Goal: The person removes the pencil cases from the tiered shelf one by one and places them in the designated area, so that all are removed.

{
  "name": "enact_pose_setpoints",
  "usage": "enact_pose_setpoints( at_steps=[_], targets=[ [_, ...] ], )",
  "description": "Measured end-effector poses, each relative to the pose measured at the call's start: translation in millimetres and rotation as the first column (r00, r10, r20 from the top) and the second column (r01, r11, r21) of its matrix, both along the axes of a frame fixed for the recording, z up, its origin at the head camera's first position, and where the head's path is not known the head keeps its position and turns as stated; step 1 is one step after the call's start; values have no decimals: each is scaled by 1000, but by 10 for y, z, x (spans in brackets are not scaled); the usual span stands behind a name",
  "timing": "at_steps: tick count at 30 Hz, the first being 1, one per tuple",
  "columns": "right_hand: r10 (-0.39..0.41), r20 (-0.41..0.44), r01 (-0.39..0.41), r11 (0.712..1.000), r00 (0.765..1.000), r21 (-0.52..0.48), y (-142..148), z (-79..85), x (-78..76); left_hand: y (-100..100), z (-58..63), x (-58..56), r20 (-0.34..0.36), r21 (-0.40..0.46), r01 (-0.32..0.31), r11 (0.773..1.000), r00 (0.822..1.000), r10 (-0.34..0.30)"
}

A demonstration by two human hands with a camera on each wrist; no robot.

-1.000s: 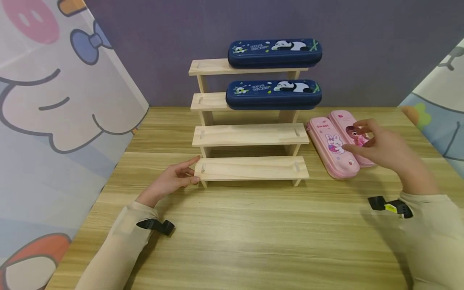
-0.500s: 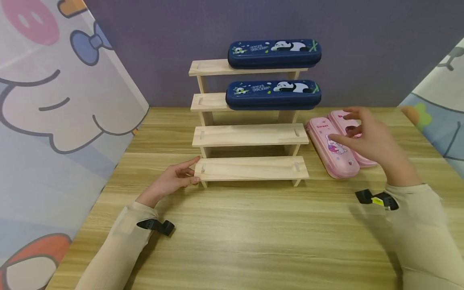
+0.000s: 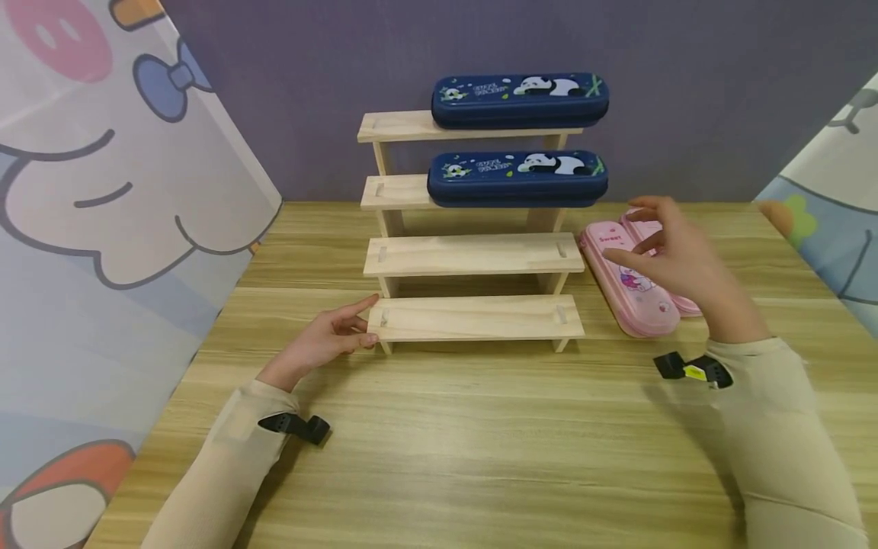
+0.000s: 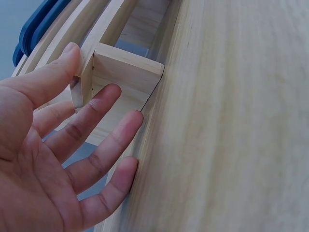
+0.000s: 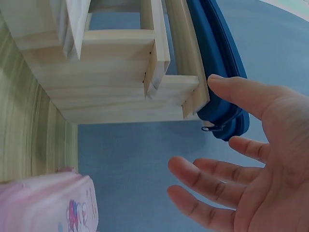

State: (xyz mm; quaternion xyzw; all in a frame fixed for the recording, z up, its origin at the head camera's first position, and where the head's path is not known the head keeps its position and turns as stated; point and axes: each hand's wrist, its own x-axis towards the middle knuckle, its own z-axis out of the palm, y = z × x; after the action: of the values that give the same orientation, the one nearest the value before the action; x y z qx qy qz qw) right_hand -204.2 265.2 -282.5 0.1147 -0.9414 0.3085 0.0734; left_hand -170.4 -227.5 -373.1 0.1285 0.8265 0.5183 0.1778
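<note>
A four-step wooden display stand [image 3: 473,320] stands on the table. My left hand [image 3: 322,343] holds the left end of its lowest shelf, thumb at the front corner and index finger at the back; in the left wrist view, the other fingers spread out beside the wood. Navy panda pencil cases lie on the two upper shelves, one on the top [image 3: 466,114] and one just below [image 3: 473,194]. My right hand [image 3: 686,263] hovers with nothing in it, fingers loosely bent, over a pink bunny pencil case [image 3: 613,293] and a second pink case [image 3: 688,306], partly hidden.
The wood-grain table [image 3: 480,442] spreads in front of the stand. A grey-purple panel [image 3: 309,99] rises behind it. Cartoon-printed walls flank the left [image 3: 158,206] and right sides. Each sleeve carries a small black camera, one on the left wrist [image 3: 295,427].
My right hand has moved left and slightly away from me across the pink cases, covering more of the farther one. The left hand, the stand and all the cases have stayed put.
</note>
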Motion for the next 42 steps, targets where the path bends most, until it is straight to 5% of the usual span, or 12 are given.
enact_pose_setpoints(
  at_steps=[19,28,42],
  targets=[
    [38,-8,-38,991,999,-131,-196,-4,-238,1,-16,-4,-5,13,0,1000,1000,1],
    [67,-63,-83,953,996,-293,-245,-83,-314,1,-21,-7,-5,32,-2,999,1000,2],
    [89,-75,-112,913,993,-393,-322,-95,-477,5,-25,-9,-1,16,-13,1000,1000,13]
  ],
)
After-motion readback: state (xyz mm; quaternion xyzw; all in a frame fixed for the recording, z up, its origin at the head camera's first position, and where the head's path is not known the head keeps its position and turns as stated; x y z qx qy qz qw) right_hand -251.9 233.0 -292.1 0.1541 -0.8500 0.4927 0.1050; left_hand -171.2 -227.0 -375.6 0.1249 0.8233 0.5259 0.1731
